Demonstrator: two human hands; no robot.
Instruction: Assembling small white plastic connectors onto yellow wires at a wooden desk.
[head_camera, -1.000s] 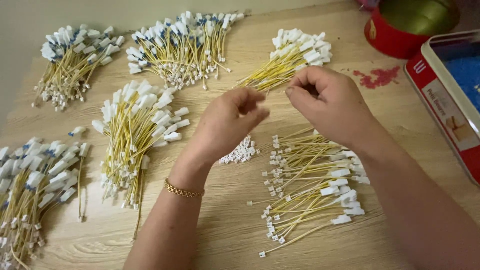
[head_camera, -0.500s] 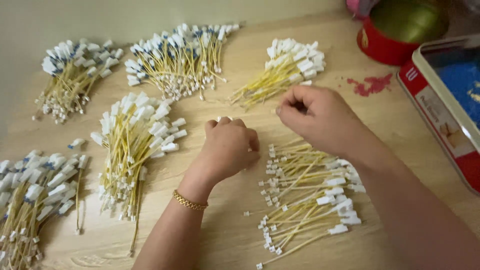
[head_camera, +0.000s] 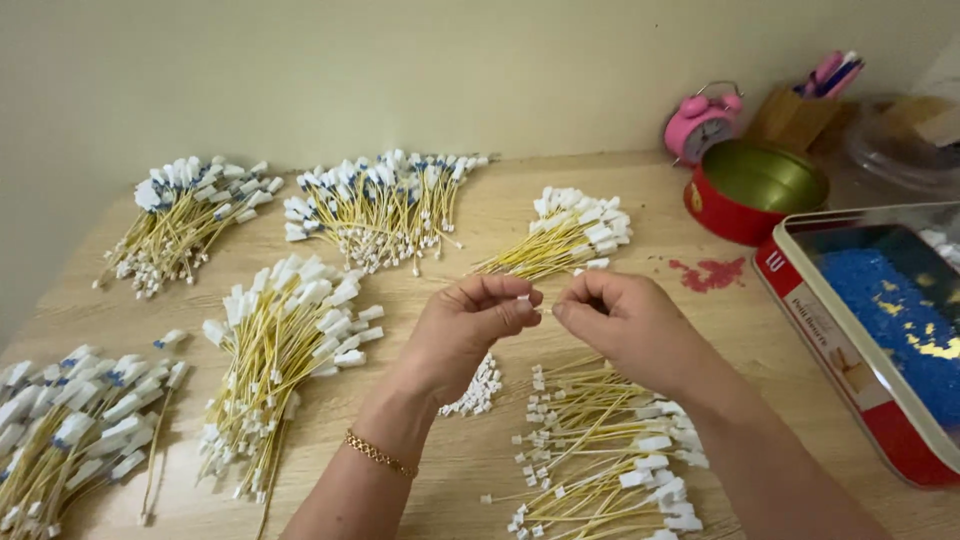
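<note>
Left hand (head_camera: 470, 325) pinches small white connector (head_camera: 523, 298), right hand (head_camera: 625, 320) pinches thin wire end; judgement: align squarely, seat gently

bare worktop (head_camera: 480, 235) lies open between the wire bundles (head_camera: 285, 350) at left and the loose wire pile (head_camera: 600, 450) under the right hand (head_camera: 625, 320). a red tin (head_camera: 755, 190) and a rectangular tray (head_camera: 880, 330) crowd the right side; more bundles (head_camera: 385, 205) line the back.
</note>
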